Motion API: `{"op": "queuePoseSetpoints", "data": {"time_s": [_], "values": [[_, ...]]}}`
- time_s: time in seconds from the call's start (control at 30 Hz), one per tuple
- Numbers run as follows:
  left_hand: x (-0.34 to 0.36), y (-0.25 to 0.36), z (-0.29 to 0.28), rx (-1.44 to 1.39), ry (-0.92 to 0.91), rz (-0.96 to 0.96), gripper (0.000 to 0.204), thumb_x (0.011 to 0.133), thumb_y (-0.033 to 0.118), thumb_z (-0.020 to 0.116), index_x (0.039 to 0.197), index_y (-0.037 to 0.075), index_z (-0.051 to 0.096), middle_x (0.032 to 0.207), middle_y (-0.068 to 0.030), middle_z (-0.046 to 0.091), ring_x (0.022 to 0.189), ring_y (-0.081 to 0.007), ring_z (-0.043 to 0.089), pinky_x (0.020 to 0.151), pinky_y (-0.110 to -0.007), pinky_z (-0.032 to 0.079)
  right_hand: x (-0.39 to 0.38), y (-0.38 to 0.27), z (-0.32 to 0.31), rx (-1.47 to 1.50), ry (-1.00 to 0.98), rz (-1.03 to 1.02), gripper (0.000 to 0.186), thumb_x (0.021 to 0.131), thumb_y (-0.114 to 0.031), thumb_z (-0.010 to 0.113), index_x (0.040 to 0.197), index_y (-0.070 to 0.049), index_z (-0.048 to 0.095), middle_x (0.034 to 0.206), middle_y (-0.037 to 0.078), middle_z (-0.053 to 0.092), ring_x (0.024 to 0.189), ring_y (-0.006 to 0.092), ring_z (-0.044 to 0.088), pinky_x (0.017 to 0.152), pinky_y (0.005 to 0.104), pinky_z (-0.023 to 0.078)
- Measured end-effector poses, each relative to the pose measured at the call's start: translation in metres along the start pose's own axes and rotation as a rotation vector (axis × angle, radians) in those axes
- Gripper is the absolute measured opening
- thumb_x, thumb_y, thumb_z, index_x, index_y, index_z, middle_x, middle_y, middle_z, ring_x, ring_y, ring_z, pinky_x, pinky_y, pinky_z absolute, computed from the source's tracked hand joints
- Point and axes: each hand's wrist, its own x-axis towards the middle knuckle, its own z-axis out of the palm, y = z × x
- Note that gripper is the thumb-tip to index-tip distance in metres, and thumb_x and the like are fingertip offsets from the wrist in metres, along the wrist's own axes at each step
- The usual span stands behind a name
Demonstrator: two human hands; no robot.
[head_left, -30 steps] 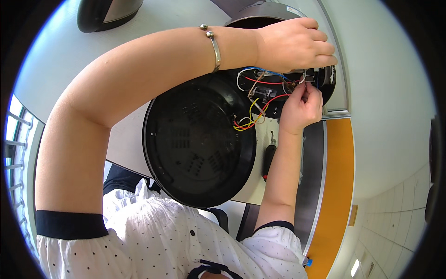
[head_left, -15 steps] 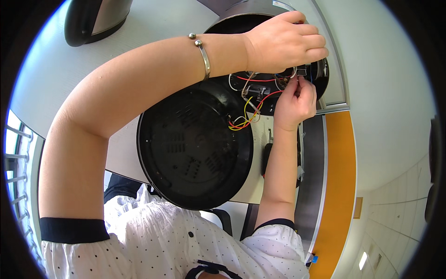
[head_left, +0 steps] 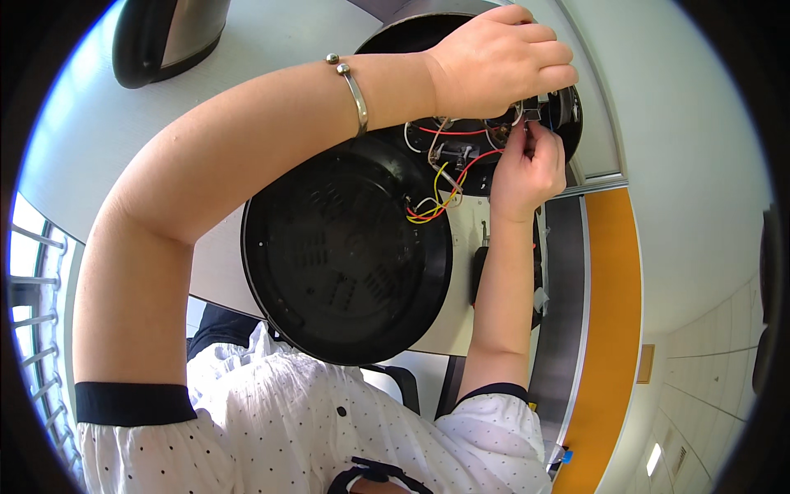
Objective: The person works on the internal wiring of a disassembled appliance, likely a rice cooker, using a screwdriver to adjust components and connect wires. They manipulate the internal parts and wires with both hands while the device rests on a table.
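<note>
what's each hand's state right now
Left hand: curled over the round, wired black housing; grip hidden.
Right hand: closed in a pinch; what it holds can't be told.

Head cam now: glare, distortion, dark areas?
Head view: the barred window is blown out at the left; head view: the orange panel bows with the fisheye, under a black vignette; head view: the round black cover is dark and low in contrast; head view: what the right hand pinches is too small to make out.
</note>
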Motion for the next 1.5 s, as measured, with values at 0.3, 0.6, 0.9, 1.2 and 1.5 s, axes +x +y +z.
{"op": "queuePoseSetpoints", "data": {"time_s": [0.3,0.6,0.9,1.2,1.5], "values": [[0.004,-0.011,-0.005,-0.151,-0.036,0.088,0.034,0.074,0.012,0.059,0.107,0.003,0.057,0.101,-0.0075,0.057,0.101,-0.0242,0.054,0.088,-0.035,0.039,-0.003,0.001,0.001,-0.035,0.000,0.013,0.018,0.073,-0.009,0.079,0.077,-0.006,0.061,0.072,0.006,0.064,0.056,0.0248,0.061,0.046,0.0328,0.048],[0.001,-0.004,-0.002,-0.005,0.021,0.025,0.045,0.066,0.011,0.071,0.109,0.012,0.057,0.102,-0.0007,0.058,0.104,-0.0184,0.055,0.093,-0.035,0.040,0.000,-0.002,0.001,-0.026,0.016,0.004,0.016,0.073,-0.008,0.078,0.077,-0.007,0.062,0.072,0.006,0.063,0.056,0.0247,0.061,0.047,0.0327,0.048],[0.000,0.001,0.008,0.131,0.006,-0.063,0.049,0.063,0.010,0.075,0.108,0.016,0.058,0.104,0.0032,0.059,0.108,-0.0150,0.056,0.095,-0.034,0.040,0.004,-0.002,0.001,-0.053,0.018,-0.040,0.016,0.073,-0.010,0.077,0.078,-0.008,0.062,0.073,0.004,0.063,0.056,0.0236,0.061,0.046,0.0326,0.048],[0.000,0.003,0.010,0.136,0.013,-0.079,0.046,0.063,0.008,0.072,0.106,0.015,0.057,0.103,0.0026,0.059,0.103,-0.0171,0.057,0.091,-0.034,0.040,0.005,-0.005,-0.013,-0.009,-0.119,0.026,0.020,0.073,-0.013,0.077,0.086,-0.008,0.064,0.079,0.005,0.063,0.062,0.0238,0.062,0.050,0.0336,0.049],[0.007,0.006,-0.003,0.001,0.019,-0.044,0.050,0.061,0.004,0.059,0.111,0.006,0.054,0.108,-0.0108,0.054,0.104,-0.0298,0.052,0.094,-0.042,0.036,-0.021,-0.016,-0.055,0.146,-0.144,0.081,0.018,0.074,-0.004,0.072,0.091,-0.006,0.065,0.082,0.006,0.063,0.062,0.0248,0.061,0.053,0.0328,0.048]]}}
